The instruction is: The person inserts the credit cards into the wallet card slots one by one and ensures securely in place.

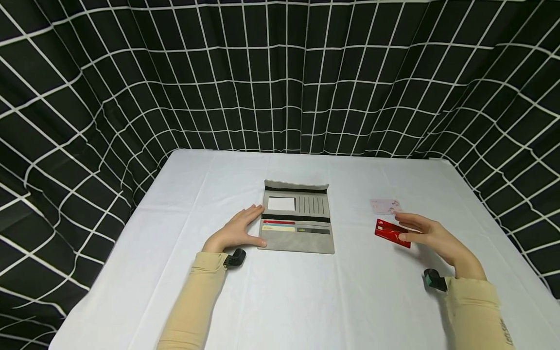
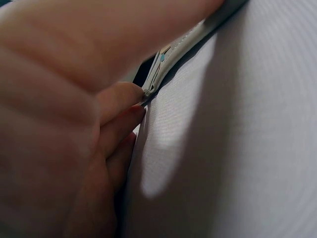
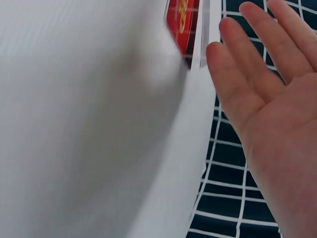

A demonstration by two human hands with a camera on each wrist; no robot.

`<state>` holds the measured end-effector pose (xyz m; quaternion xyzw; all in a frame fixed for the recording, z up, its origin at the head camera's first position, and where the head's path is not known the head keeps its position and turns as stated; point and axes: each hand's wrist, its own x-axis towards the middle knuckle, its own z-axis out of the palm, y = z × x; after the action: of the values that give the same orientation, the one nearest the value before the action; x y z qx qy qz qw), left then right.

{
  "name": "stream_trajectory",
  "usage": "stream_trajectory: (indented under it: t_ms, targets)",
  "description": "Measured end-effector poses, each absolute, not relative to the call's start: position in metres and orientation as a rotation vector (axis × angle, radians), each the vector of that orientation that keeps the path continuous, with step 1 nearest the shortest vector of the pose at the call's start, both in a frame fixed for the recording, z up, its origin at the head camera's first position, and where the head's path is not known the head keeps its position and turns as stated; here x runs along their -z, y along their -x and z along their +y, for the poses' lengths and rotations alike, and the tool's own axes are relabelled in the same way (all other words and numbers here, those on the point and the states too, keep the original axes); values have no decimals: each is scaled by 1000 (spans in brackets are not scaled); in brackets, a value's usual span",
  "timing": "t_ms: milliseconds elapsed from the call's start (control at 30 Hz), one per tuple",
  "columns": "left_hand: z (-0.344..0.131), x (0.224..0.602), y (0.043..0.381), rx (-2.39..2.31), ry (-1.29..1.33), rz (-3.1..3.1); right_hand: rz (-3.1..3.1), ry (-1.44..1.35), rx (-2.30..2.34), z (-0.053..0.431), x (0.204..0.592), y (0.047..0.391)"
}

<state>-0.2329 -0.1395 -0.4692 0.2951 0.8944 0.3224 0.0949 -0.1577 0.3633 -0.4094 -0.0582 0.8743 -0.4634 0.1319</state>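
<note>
The red bank card (image 1: 386, 231) is at nine o'clock from the right hand (image 1: 433, 238), the nearer one. Its long side runs from ten to four. That hand's fingers are straight, thumb over the card; I can't tell if it touches. The left hand (image 1: 238, 229), spread, touches the gray wallet (image 1: 297, 243).

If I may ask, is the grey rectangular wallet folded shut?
No, the grey rectangular wallet lies open on the white tablecloth, its card slots showing.
</note>
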Motion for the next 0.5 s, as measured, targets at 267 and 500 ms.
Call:
stream_trajectory:
  t_ms: [267, 500]
  targets:
    - [-139, 471, 233, -964, -872, 2650, 2534, 73, 1341, 375, 414, 152]
    - [-139, 473, 235, -958, -868, 2654, 2561, 69, 1307, 383, 422, 150]
